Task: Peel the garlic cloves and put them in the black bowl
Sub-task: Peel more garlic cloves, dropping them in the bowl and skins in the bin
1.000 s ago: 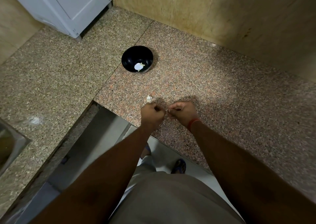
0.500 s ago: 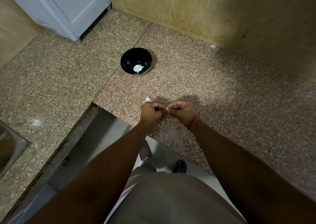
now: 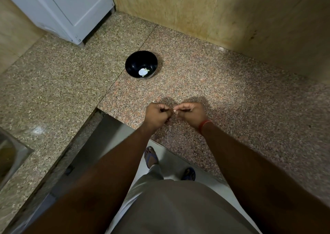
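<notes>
We see a glossy black bowl [image 3: 141,64] on speckled, polished granite counter [image 3: 223,94]; far left, a smooth white plastic-looking appliance [image 3: 67,10]; near left, a dull metal sink [image 3: 10,155].

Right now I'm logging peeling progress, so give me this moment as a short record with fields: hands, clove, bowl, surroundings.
left hand: left hand curled, fingers meeting the right hand's over the counter edge
right hand: right hand pinching a garlic clove, only a pale tip showing
bowl: black bowl on the granite counter, beyond the hands, apart from them
bowl contents: one pale piece at the bottom; clove or skin, cannot tell
other garlic: small pale bit on the counter just behind the left hand
surroundings: white appliance far left, sink at left edge
</notes>
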### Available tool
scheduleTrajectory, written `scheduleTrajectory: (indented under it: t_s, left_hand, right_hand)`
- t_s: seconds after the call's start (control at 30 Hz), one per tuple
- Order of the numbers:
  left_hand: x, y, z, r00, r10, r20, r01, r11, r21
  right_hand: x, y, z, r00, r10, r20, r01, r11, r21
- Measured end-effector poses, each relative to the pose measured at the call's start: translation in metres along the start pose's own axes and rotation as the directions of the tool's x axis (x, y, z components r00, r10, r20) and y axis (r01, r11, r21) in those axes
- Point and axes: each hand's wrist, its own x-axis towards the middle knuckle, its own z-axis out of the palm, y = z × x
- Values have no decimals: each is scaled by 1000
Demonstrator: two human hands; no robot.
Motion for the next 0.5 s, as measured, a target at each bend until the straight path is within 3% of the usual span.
scheduleTrajectory:
  t_s: [0.5]
  left_hand:
    - [-10, 2, 1, 996, 91, -21, -90, 995, 54]
  right_hand:
    - [-6, -14, 3, 998, 53, 19, -54, 997, 55]
